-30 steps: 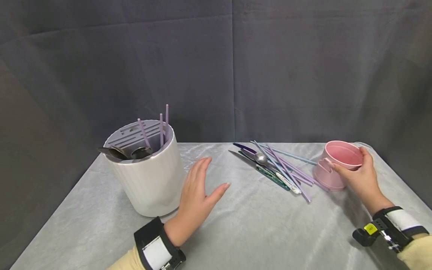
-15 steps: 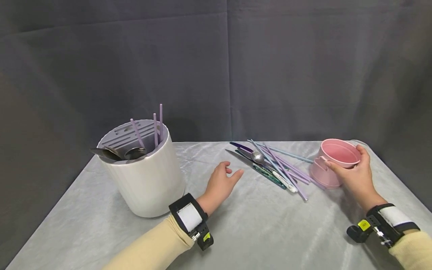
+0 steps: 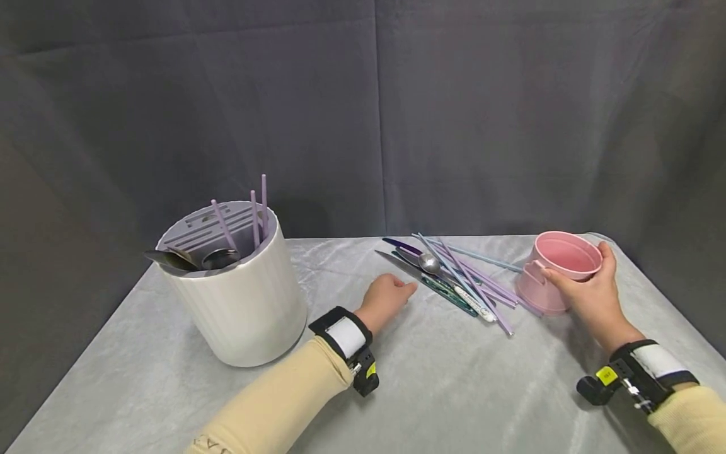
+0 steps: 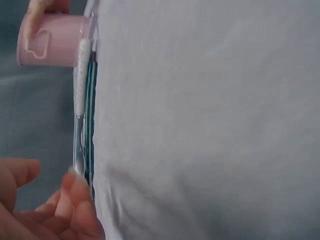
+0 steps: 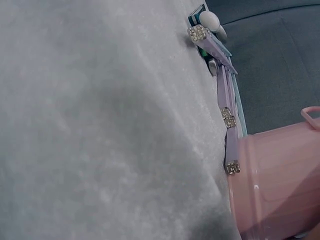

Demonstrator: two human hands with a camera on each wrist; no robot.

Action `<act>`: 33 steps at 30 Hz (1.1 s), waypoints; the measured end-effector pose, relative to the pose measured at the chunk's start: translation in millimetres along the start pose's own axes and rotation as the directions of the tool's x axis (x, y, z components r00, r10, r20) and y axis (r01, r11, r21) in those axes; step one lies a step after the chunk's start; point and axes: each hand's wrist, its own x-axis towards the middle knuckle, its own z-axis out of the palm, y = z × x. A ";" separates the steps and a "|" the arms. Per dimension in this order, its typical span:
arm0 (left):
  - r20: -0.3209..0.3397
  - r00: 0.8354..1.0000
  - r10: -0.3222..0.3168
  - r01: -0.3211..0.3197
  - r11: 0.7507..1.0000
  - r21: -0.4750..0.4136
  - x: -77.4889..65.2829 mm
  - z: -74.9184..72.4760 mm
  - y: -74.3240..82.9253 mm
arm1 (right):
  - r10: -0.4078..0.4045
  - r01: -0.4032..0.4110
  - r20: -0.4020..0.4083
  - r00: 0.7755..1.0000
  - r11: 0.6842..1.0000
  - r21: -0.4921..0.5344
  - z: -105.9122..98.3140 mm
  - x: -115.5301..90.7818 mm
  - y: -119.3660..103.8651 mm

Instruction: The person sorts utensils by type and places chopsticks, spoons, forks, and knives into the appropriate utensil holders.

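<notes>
pink cup (image 3: 539,294): right hand (image 3: 597,302) grips its rim, some fingers hidden | cutlery pile (image 3: 471,301): just left of pink cup | left hand (image 3: 387,297): across pile from cup, loosely curled, seemingly empty; contact unclear

A white, faintly ribbed holder (image 3: 249,328) stands upright toward the left of the table (image 3: 482,391), its wide mouth facing up. Just inside, I can see a grey slotted insert (image 3: 207,225). Three purple sticks (image 3: 254,217) poke out beside it, one leaning left, the other two nearly upright. At the front rim sit two dark, shiny spoon heads (image 3: 221,258), the left one jutting past the edge; a third may be tucked behind it, but it's too small to be sure. Pale grey cloth (image 3: 102,391) covers the table, and a dark grey curtain (image 3: 227,126) hangs behind, a vertical fold (image 3: 379,126) near its middle.
</notes>
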 end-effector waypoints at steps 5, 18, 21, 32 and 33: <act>0.089 0.996 -0.021 0.017 0.999 0.043 14.6 12.7 9.9 | -0.005 0.005 -0.024 1.000 1.000 -0.010 -2.0 -2.7 1.4; 0.038 0.999 0.020 -0.033 0.922 0.385 35.6 45.2 24.4 | 0.012 -0.010 -0.064 0.998 0.999 0.031 4.8 -11.7 2.3; 0.003 1.000 0.006 -0.007 0.918 0.396 40.6 50.1 21.6 | 0.006 -0.003 -0.062 0.998 0.999 0.038 6.4 -13.9 2.8; 0.022 0.998 -0.063 0.045 0.872 0.488 77.2 57.8 13.0 | -0.030 0.032 -0.051 0.998 0.998 0.049 9.8 -11.1 -1.0; 0.023 0.998 -0.061 0.041 0.864 0.502 73.1 55.2 15.7 | -0.030 0.033 -0.052 0.998 0.998 0.051 10.1 -10.6 -1.2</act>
